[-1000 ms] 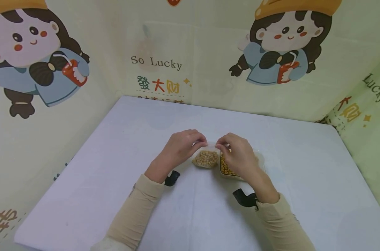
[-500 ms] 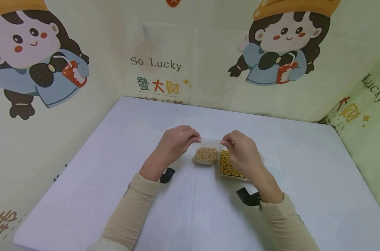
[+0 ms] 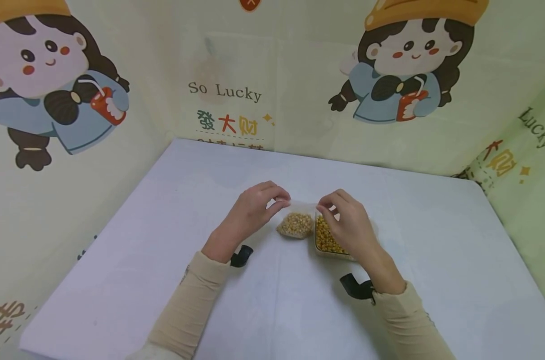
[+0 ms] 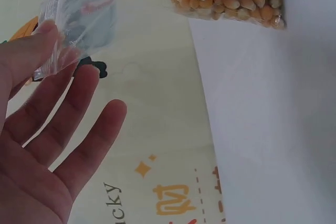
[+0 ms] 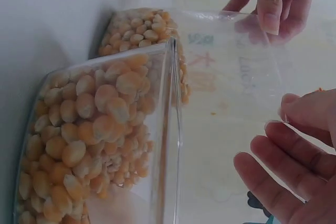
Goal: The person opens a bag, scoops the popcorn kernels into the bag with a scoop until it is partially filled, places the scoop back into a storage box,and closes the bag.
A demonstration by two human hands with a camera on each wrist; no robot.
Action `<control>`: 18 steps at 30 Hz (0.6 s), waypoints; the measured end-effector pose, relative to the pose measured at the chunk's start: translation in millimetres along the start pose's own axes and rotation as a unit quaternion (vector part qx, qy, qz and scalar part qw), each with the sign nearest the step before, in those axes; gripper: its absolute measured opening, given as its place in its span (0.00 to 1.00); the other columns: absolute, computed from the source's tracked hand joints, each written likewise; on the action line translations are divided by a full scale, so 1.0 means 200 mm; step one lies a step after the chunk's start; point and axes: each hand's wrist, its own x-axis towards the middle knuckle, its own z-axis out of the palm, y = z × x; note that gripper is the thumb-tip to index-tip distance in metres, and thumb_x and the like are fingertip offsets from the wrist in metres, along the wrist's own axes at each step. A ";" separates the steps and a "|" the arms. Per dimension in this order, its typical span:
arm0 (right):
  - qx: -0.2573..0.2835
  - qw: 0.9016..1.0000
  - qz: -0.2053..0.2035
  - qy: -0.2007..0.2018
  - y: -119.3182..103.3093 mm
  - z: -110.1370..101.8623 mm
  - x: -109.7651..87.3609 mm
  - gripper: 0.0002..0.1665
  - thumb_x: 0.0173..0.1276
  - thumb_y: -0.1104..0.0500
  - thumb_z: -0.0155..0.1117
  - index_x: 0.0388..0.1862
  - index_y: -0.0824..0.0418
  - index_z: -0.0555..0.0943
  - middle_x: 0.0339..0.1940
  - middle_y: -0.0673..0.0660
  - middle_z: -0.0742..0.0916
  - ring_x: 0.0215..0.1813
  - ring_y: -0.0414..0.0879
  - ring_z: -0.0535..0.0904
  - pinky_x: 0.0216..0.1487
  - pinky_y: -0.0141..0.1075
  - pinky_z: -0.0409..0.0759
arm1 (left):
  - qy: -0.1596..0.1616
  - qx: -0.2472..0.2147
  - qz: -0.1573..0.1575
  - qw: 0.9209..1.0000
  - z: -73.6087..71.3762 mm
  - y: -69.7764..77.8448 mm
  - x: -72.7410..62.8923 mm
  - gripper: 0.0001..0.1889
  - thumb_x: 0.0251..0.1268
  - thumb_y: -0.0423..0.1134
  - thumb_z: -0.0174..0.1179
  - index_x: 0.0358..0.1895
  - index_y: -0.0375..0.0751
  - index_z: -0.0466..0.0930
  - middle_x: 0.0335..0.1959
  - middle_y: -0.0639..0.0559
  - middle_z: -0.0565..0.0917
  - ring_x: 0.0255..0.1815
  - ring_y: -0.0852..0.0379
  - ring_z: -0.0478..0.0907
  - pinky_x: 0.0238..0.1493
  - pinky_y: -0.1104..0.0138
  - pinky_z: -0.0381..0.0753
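A clear plastic zip bag (image 3: 295, 225) with corn kernels in its bottom stands on the table, its top edge stretched between both hands. My left hand (image 3: 260, 204) pinches one top corner between thumb and index finger; in the left wrist view the other fingers (image 4: 86, 129) spread loosely. My right hand (image 3: 348, 220) pinches the opposite top corner, also with thumb and fingertip, as the right wrist view shows. Right beside the bag is a clear box (image 5: 176, 129) of corn kernels (image 5: 73, 153), partly hidden under my right hand in the head view.
A white-covered table (image 3: 164, 300) lies under everything. Printed cloth (image 3: 299, 115) hangs behind it and at the sides. Black curved mounts (image 3: 357, 287) stick out from both wrists.
Both hands moved apart, drawing the bag's top edge wider between them. In the last half second they shifted only slightly.
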 end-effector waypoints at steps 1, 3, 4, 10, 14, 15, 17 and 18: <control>0.006 1.000 0.000 0.002 0.00 0.00 0.00 0.04 0.64 0.67 0.70 0.37 0.65 0.82 0.35 0.56 0.84 0.38 0.47 0.82 0.39 0.41 0.85 | -0.003 -0.006 -0.002 1.000 0.00 0.00 0.00 0.08 0.62 0.39 0.68 0.44 0.45 0.85 0.39 0.55 0.86 0.39 0.61 0.82 0.41 0.68 0.81; 0.016 1.000 -0.001 0.005 0.00 0.00 0.00 0.06 0.64 0.67 0.70 0.38 0.65 0.83 0.36 0.56 0.84 0.39 0.47 0.82 0.39 0.42 0.85 | -0.009 -0.016 -0.008 1.000 0.00 0.00 0.00 0.11 0.63 0.39 0.68 0.47 0.44 0.84 0.42 0.54 0.87 0.41 0.61 0.83 0.43 0.67 0.82; 0.019 1.000 -0.002 0.006 0.01 0.00 0.00 0.06 0.64 0.67 0.70 0.40 0.65 0.83 0.36 0.56 0.84 0.39 0.47 0.82 0.39 0.42 0.85 | -0.014 -0.020 -0.011 1.000 0.00 0.00 0.01 0.12 0.63 0.40 0.67 0.48 0.44 0.84 0.44 0.54 0.87 0.42 0.60 0.83 0.44 0.67 0.82; 0.032 0.999 -0.006 0.009 0.02 0.00 0.00 0.14 0.64 0.67 0.70 0.49 0.66 0.82 0.39 0.58 0.85 0.42 0.51 0.82 0.39 0.45 0.85 | -0.043 -0.024 -0.032 0.998 0.00 0.03 0.03 0.15 0.67 0.41 0.64 0.54 0.43 0.82 0.51 0.52 0.86 0.51 0.56 0.84 0.55 0.64 0.81; 0.039 0.999 -0.001 0.010 0.03 0.00 0.00 0.14 0.65 0.67 0.69 0.49 0.67 0.82 0.40 0.58 0.86 0.43 0.51 0.82 0.39 0.45 0.85 | -0.057 -0.025 -0.042 0.997 0.00 0.03 0.05 0.15 0.69 0.41 0.63 0.55 0.43 0.81 0.53 0.52 0.86 0.53 0.56 0.83 0.57 0.63 0.80; 0.040 0.999 0.002 0.009 0.03 -0.01 0.00 0.14 0.65 0.67 0.68 0.49 0.67 0.82 0.41 0.58 0.86 0.43 0.51 0.82 0.39 0.45 0.85 | -0.060 -0.027 -0.044 0.997 0.00 0.03 0.05 0.14 0.69 0.40 0.63 0.55 0.43 0.81 0.53 0.52 0.86 0.52 0.56 0.83 0.56 0.63 0.80; 0.040 0.999 0.006 0.007 0.03 -0.01 0.01 0.13 0.66 0.67 0.67 0.49 0.67 0.82 0.41 0.58 0.86 0.43 0.50 0.83 0.39 0.45 0.85 | -0.065 -0.027 -0.047 0.996 0.01 0.03 0.05 0.14 0.68 0.39 0.63 0.55 0.43 0.81 0.52 0.51 0.86 0.51 0.55 0.83 0.56 0.63 0.81; 0.040 0.999 0.008 0.005 0.03 -0.01 0.01 0.13 0.66 0.67 0.67 0.49 0.67 0.83 0.41 0.58 0.86 0.43 0.50 0.83 0.40 0.45 0.85 | -0.067 -0.027 -0.049 0.996 0.01 0.03 0.06 0.14 0.68 0.39 0.64 0.55 0.43 0.81 0.52 0.51 0.85 0.51 0.55 0.83 0.55 0.63 0.81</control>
